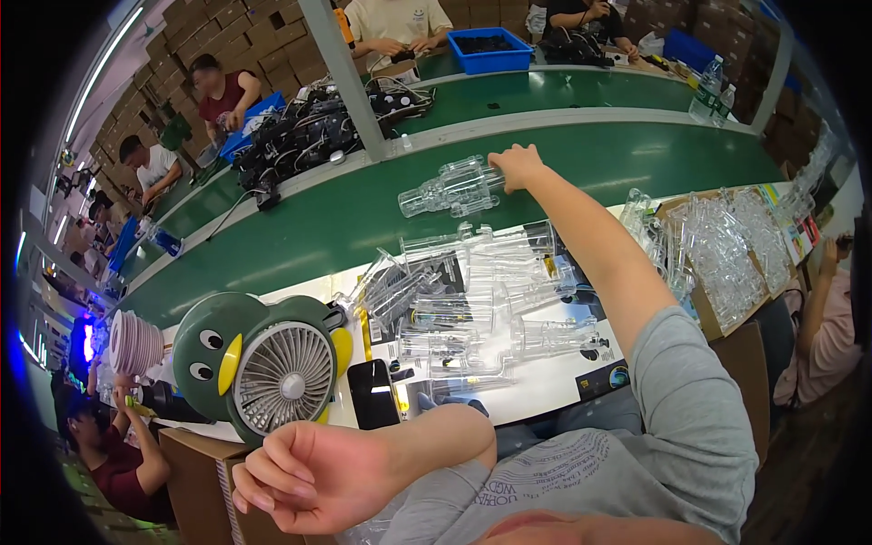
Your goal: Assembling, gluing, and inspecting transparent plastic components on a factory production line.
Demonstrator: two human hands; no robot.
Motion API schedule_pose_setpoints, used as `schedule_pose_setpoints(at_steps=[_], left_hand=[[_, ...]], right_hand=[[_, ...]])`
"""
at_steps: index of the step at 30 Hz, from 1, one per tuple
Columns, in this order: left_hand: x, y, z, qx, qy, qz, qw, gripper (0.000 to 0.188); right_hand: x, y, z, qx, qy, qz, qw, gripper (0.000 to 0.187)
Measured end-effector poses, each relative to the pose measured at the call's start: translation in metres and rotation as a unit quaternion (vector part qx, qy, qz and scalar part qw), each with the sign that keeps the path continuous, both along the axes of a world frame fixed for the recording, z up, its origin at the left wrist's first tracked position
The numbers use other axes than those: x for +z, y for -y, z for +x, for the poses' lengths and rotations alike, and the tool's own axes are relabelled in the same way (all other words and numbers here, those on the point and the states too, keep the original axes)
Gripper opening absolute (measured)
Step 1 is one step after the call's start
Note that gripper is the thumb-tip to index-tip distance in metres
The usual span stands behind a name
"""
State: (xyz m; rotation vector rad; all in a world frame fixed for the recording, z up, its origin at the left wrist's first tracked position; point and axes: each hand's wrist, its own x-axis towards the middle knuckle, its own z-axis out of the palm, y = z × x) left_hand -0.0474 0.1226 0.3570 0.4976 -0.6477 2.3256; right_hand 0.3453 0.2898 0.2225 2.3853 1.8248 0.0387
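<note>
Clear plastic piece [454, 189] is lying flat on the green belt [300, 232], long axis mostly left-right, narrow tube end aimed left and slightly nearer. Right hand [520, 168]'s curled at its other end, can't tell if it's gripping. Left hand [318, 477]'s half-open, empty.

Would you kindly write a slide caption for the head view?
Right hand at clear parts on the belt, left hand empty near a fan.
</note>
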Motion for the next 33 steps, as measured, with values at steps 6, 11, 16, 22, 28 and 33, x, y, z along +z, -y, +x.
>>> schedule_pose_setpoints(at_steps=[6, 11, 16, 22, 28, 33], left_hand=[[-0.002, 0.0, 0.004, -0.002, -0.022, 0.003, 1.0, 0.011], [-0.002, 0.004, 0.005, -0.004, -0.045, 0.011, 0.999, 0.009], [0.001, 0.011, 0.009, -0.001, -0.055, 0.01, 0.998, 0.01], [-0.001, 0.019, 0.015, 0.014, -0.073, 0.026, 0.997, 0.012], [-0.001, 0.019, 0.021, -0.019, -0.149, 0.062, 0.987, 0.019], [-0.004, 0.016, 0.026, -0.024, -0.291, 0.092, 0.952, 0.025]], right_hand=[[0.025, 0.024, 0.014, 0.027, 0.023, 0.033, 0.999, 0.07], [0.081, 0.094, -0.049, 0.143, -0.09, 0.113, 0.979, 0.041], [0.098, 0.199, -0.117, 0.225, -0.042, -0.064, 0.971, 0.027], [0.027, 0.28, -0.121, 0.263, -0.032, -0.019, 0.964, 0.037], [0.012, 0.299, -0.112, 0.21, -0.005, 0.035, 0.977, 0.048], [0.091, 0.313, -0.099, 0.102, -0.316, 0.016, 0.943, 0.052]])
